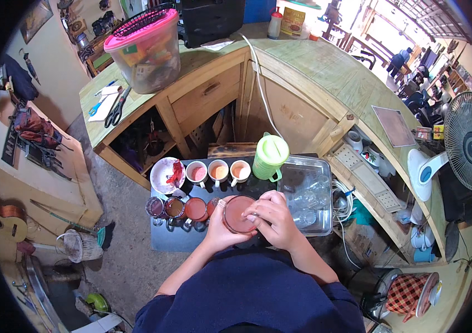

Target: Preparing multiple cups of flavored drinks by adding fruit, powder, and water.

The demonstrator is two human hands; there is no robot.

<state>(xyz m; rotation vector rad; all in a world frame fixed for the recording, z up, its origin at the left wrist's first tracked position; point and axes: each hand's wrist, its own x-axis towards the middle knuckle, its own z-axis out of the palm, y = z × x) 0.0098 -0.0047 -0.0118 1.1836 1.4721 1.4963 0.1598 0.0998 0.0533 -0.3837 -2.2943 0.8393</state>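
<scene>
My left hand (219, 231) is wrapped around a glass of pinkish-red drink (236, 212), raised near my chest. Over its rim, my right hand (275, 218) pinches what looks like a thin spoon handle, mostly hidden by the fingers. Glass mugs of dark and red drinks stand in a row left of the glass, among them a red one (196, 209) and a brown one (174, 207). Behind them are a white bowl (161, 177) with crumpled red wrappers (175, 174) and several white cups, one with pink contents (197, 172). A lidded green pitcher (270, 160) stands to the right of the cups.
A clear tray (327, 200) holding upturned glasses adjoins the dark table (169, 241). Beyond stands a curved wooden counter (302, 62) bearing a pink-lidded tub (146, 62), scissors (117, 108) and a fan (471, 145). A white cable (261, 83) hangs down its front. Another person (398, 62) is far off.
</scene>
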